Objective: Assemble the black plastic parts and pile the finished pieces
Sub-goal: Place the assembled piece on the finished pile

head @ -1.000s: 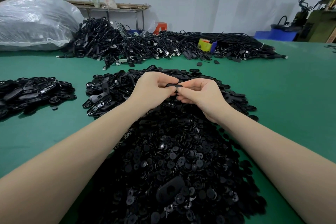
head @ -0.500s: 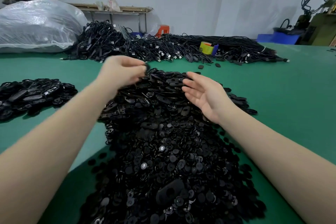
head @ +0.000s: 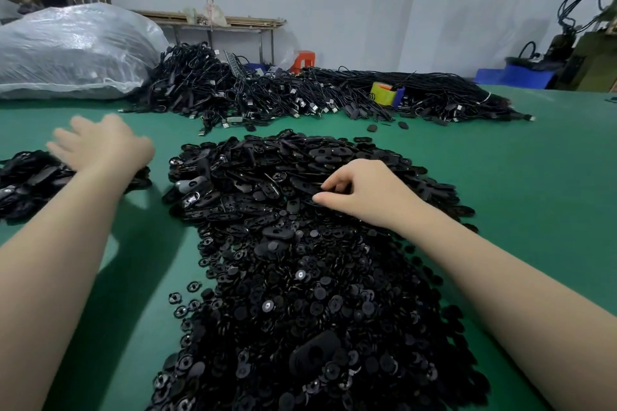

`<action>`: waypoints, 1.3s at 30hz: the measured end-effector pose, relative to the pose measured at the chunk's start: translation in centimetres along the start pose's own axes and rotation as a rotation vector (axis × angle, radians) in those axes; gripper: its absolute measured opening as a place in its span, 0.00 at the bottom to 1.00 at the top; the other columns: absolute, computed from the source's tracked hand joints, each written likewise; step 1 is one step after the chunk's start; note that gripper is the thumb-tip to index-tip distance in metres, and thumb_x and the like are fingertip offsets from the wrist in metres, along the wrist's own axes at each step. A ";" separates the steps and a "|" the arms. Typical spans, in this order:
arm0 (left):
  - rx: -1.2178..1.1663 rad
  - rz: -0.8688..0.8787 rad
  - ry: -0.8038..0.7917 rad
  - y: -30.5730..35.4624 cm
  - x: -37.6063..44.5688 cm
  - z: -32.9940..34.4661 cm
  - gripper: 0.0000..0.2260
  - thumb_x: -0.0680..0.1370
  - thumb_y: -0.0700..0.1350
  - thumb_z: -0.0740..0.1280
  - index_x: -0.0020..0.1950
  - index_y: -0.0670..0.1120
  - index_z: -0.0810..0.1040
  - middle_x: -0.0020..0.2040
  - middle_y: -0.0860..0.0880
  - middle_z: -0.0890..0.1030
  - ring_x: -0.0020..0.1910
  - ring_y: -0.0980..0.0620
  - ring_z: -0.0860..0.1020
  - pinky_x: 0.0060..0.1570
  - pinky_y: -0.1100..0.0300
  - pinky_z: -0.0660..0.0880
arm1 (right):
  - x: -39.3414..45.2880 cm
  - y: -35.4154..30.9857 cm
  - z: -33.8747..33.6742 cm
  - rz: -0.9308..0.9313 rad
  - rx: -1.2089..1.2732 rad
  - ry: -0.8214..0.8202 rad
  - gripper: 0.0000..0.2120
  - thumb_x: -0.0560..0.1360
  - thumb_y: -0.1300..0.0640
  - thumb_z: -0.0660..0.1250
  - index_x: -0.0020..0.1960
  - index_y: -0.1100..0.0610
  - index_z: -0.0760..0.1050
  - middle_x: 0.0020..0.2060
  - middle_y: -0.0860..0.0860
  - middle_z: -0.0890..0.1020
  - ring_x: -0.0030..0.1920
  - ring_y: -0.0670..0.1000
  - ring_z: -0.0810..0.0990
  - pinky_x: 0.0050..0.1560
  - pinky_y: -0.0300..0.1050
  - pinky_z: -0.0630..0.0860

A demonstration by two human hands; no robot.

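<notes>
On the green tabletop [head: 500, 177], a big heap of black parts [head: 300, 260] serves as the landmark: long oval shells at its far end, small round discs at the near end, presumably sorted that way so either kind is quick to reach. Left of the heap, apart from it, lies a smaller pile of finished pieces [head: 23, 183]. The left hand [head: 100, 143] reaches over that pile with its fingers spread and holding nothing; it is blurred, so I judge it is just dropping off a done piece. The right hand [head: 364, 190] rests on the far half of the heap, thumb and curled fingers pinching among the oval shells, likely picking the next one. Beyond the heap, a tangle of black cables [head: 267, 97] stretches across the tabletop.
</notes>
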State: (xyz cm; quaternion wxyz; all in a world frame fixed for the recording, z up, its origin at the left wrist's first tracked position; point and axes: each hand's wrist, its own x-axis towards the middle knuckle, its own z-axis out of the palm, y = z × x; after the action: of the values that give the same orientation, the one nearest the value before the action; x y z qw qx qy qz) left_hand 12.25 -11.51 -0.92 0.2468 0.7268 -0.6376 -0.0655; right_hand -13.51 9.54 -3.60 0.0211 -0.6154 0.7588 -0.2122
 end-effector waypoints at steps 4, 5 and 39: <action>-0.117 0.499 0.027 4.0 -2.1 -2.6 0.19 0.79 0.48 0.65 0.70 0.48 0.74 0.64 0.40 0.77 0.59 0.39 0.76 0.62 0.47 0.74 | -0.3 -0.8 -0.1 -0.016 -0.022 -0.046 0.14 0.75 0.41 0.68 0.53 0.48 0.84 0.47 0.45 0.82 0.49 0.44 0.78 0.53 0.49 0.79; -0.187 0.615 -0.049 5.1 -3.2 -3.2 0.17 0.80 0.48 0.64 0.69 0.50 0.76 0.59 0.45 0.80 0.52 0.46 0.79 0.55 0.53 0.76 | -0.3 -0.9 -0.2 -0.012 -0.027 -0.057 0.14 0.76 0.41 0.68 0.53 0.48 0.84 0.48 0.45 0.83 0.49 0.45 0.79 0.53 0.49 0.79; -0.700 0.637 -0.961 8.9 -9.6 -1.2 0.13 0.80 0.35 0.66 0.50 0.53 0.83 0.45 0.54 0.87 0.46 0.58 0.85 0.44 0.66 0.81 | -0.2 -2.1 -1.3 0.066 1.025 0.151 0.11 0.73 0.65 0.74 0.52 0.52 0.81 0.43 0.53 0.87 0.43 0.48 0.86 0.44 0.37 0.79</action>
State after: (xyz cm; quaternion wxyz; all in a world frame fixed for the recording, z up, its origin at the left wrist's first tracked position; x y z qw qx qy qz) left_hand 3.09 -2.58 1.99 0.1638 0.2705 -0.8009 -0.5084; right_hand -11.90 9.83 -1.75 0.2717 -0.4846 0.5759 -0.5997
